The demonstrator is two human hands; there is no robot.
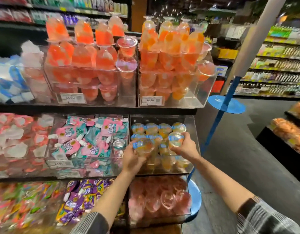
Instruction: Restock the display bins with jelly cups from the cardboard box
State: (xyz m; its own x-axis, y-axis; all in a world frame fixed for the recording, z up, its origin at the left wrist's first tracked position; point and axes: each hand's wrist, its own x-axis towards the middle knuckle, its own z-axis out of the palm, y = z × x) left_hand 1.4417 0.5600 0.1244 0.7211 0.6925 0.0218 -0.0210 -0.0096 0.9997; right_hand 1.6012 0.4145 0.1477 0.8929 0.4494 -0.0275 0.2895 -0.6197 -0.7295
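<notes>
At mid-shelf bin [193, 125], L hand [132, 159] & R hand [186, 149] fingers clamped on clear blue-lidded jelly cups [143, 146].

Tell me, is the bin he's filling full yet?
Nearly full: jelly cups reach near the rim of the clear bin.

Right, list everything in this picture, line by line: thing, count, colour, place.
red jelly cups: many, top shelf, left clear bin
orange jelly cups: many, top shelf, right clear bin
price tags: two, white, top bin fronts
pouches: many, pink and teal, middle shelf
blue-lidded jelly cups: many, yellow-orange, middle right bin
pink cups: many, bottom right bin
purple packets: many, bottom shelf
left hand: holds one blue-lidded cup
right hand: holds another
</notes>
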